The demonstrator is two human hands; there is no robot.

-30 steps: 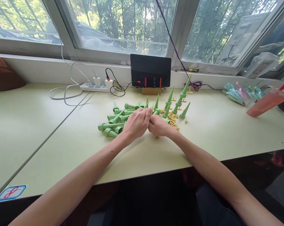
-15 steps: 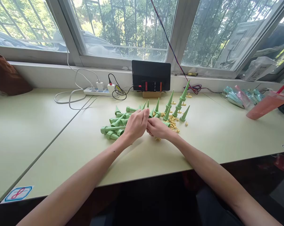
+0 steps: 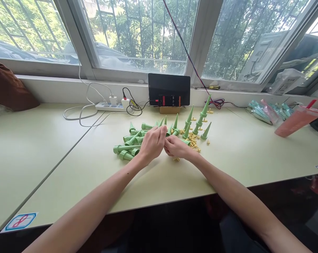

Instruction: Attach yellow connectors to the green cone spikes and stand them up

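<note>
My left hand [image 3: 154, 142] is closed in a fist above the table, against my right hand [image 3: 176, 146], whose fingers are pinched together. What they hold between them is hidden by the fingers. Behind and left of my left hand lies a pile of green plastic watering spikes [image 3: 126, 155], cone-shaped with ribbed caps. To the right of my hands several spikes stand point up, some stacked into a tall tower [image 3: 201, 117] with small yellow valves sticking out. Loose yellow valves [image 3: 193, 140] are heaped beyond my right hand, and one yellow valve [image 3: 176, 159] lies just below it.
A dark tablet [image 3: 169, 84] leans at the back, with a phone [image 3: 170, 100] showing a timer before it. A power strip [image 3: 110, 106] with cables lies at back left. At right are a tilted pink drink cup [image 3: 297, 121] and plastic packets [image 3: 261, 110].
The whole view has shifted slightly downward in the picture. My hands stay together in nearly the same pose, and the spikes and valves lie as before.
</note>
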